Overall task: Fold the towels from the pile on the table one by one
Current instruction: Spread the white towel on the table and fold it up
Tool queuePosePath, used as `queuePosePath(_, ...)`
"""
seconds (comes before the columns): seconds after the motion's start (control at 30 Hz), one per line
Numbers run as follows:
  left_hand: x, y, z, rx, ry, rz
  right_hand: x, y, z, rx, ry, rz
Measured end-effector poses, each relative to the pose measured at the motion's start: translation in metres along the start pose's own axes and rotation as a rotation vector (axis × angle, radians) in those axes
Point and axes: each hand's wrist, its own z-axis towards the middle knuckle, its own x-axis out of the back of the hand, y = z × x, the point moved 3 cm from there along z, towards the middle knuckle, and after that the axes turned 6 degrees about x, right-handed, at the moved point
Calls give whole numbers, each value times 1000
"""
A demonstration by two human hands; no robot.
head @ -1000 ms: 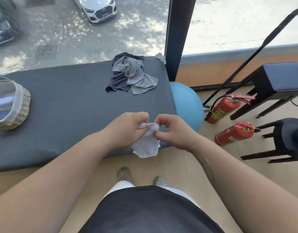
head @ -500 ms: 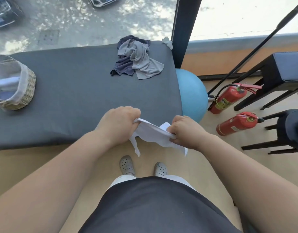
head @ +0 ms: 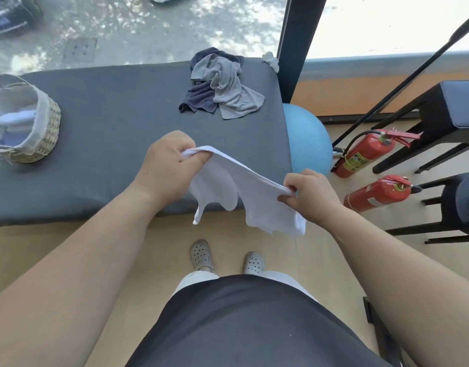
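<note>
A small white towel (head: 228,186) hangs stretched between my two hands above the near edge of the dark grey padded table (head: 109,133). My left hand (head: 167,165) grips its upper left corner in a fist. My right hand (head: 310,194) pinches the opposite corner, lower and to the right. The towel's loose edges dangle below, past the table edge. At the far side of the table lies the pile: a light grey towel (head: 228,86) crumpled over a dark navy one (head: 199,98).
A woven basket (head: 29,128) with a white liner and folded cloths stands at the table's left end. A small white cloth (head: 271,60) lies at the far right corner. A blue ball (head: 307,139), two red fire extinguishers (head: 365,152) and dark stools (head: 453,107) are to the right.
My hands have moved apart, the left up and left, the right out to the right. The bunched white towel has opened out and now spans between them.
</note>
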Motion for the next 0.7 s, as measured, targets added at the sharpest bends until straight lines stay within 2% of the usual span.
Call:
queuePosePath(0.1, -1, -25, 7, 263, -44, -224, -15, 13, -4, -77, -261, -36)
queuePosePath(0.17, 2, -45, 11, 339, -15, -227, -24, 19, -7, -89, -399, -115)
queuePosePath(0.23, 5, -65, 14, 393, 15, -156, -29, 23, -6, -115, -457, -165)
queuePosePath(0.33, 11, -97, 19, 447, 90, -25, -32, 24, 9, -131, -432, -203)
queuePosePath(0.43, 19, -131, 27, 538, 186, 106, -33, 17, 37, -145, -230, -131)
queuePosePath(0.5, 22, -154, 34, 629, 194, 49, -33, 10, 57, -156, -127, -88)
queuePosePath(0.6, 22, -188, 50, 705, 120, -208, -44, 6, 82, -193, -168, -136)
queuePosePath(0.7, 20, -224, 65, 719, -15, -234, -70, 11, 97, -261, -323, -205)
